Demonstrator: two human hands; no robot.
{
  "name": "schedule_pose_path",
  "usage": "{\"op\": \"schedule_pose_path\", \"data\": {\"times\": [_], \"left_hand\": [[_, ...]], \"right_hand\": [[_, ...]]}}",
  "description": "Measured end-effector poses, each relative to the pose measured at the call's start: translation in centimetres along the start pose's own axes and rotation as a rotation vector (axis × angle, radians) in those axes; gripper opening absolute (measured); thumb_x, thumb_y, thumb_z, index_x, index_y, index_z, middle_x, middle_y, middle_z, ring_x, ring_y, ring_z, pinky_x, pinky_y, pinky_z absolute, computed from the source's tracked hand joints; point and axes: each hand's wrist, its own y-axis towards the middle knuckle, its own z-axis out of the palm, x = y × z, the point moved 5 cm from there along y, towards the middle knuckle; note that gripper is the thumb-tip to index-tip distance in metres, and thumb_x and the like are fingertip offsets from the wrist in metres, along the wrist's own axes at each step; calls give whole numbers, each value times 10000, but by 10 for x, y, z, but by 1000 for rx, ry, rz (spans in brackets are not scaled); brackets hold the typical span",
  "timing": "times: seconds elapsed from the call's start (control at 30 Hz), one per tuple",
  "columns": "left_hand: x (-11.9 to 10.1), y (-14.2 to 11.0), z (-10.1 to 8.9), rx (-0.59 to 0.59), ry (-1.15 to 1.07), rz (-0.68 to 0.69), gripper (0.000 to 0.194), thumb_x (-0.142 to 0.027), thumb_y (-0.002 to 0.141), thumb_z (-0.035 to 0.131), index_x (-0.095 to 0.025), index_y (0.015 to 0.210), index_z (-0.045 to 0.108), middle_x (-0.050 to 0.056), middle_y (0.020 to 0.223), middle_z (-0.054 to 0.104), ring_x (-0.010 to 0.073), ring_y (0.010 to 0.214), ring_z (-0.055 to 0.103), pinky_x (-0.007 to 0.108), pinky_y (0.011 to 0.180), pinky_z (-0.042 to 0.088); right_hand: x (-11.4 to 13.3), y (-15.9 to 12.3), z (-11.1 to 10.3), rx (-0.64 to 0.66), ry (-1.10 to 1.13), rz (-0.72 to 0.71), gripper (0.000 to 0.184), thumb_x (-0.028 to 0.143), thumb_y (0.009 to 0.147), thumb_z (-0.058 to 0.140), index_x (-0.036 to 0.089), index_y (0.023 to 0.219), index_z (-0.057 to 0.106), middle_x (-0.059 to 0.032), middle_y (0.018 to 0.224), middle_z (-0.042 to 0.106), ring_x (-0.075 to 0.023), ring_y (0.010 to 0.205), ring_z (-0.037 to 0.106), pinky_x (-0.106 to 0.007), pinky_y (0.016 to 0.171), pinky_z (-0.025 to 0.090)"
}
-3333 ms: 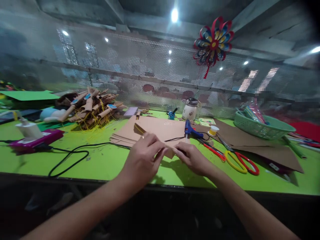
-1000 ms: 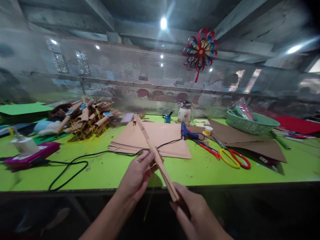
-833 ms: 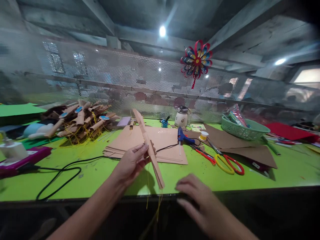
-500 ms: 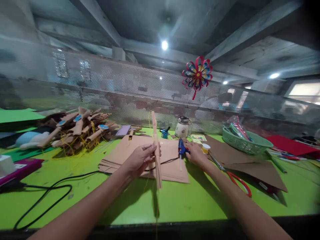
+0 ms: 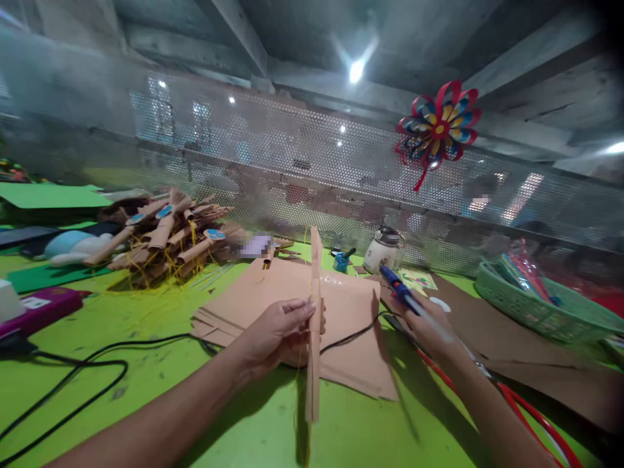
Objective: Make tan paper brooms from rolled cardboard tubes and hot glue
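Note:
My left hand point(image 5: 285, 328) pinches a narrow folded strip of brown kraft paper point(image 5: 314, 383) and holds it upright over the table. Yellow string point(image 5: 298, 396) hangs beside the strip. In my right hand point(image 5: 429, 322) is a blue hot glue gun point(image 5: 400, 290), its nozzle tilted up and to the left, with a pale glue stick out of its back end. A black cord point(image 5: 351, 338) runs from near the glue gun behind the strip. Under and behind my left hand lie stacked sheets of brown paper point(image 5: 268, 283).
Rolled brown-paper pieces with yellow string point(image 5: 166, 237) are heaped at left, near a purple box point(image 5: 46, 311). A jug point(image 5: 383, 250) and blue pot point(image 5: 341, 261) stand behind. Red-handled scissors point(image 5: 531, 416), brown card point(image 5: 492, 338) and a green basket point(image 5: 550, 309) are at right.
My right hand has picked the glue gun up off the table and turned it, nozzle up. My left hand still holds the paper strip. The view has shifted, so most things sit further right.

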Motion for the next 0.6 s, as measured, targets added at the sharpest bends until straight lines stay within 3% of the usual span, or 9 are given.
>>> {"op": "schedule_pose_path", "data": {"times": [0.07,0.13,0.23,0.33,0.47,0.6], "left_hand": [[2,1,0,-13,0,-6,211,-317,707,731,-134,808,703,76,729,653,135,624,558,226,586,442],[3,2,-1,-26,-1,0,208,-309,702,735,-133,808,706,78,732,649,134,624,555,228,590,440],[5,3,-3,-47,18,6,200,-305,698,738,-128,786,710,83,736,647,132,630,553,230,602,435],[7,4,-5,-87,55,-4,196,-307,690,741,-126,761,715,83,744,657,127,633,554,225,603,422],[7,3,-5,-120,84,4,175,-282,669,754,-130,752,726,73,740,660,116,634,542,207,588,404],[8,3,-5,-133,93,0,184,-267,651,767,-128,769,738,73,736,651,124,644,523,220,603,416]], "right_hand": [[16,-10,-13,76,186,56,399,510,827,505,161,933,667,-92,868,682,-247,794,620,-339,703,485],[34,-23,-20,189,371,9,439,536,839,482,155,965,662,-114,904,668,-243,784,610,-328,667,485],[48,-42,-19,368,395,15,450,564,838,475,185,963,683,-81,764,642,-193,604,545,-296,523,439],[51,-53,-13,386,340,36,411,556,832,497,211,913,704,-52,693,607,-150,514,463,-262,450,387],[51,-59,-1,442,262,-19,347,495,870,483,225,884,701,-37,681,583,-131,512,443,-242,463,398],[55,-59,2,410,232,-70,360,507,873,471,215,835,678,-26,639,536,-121,488,401,-235,453,389]]}}
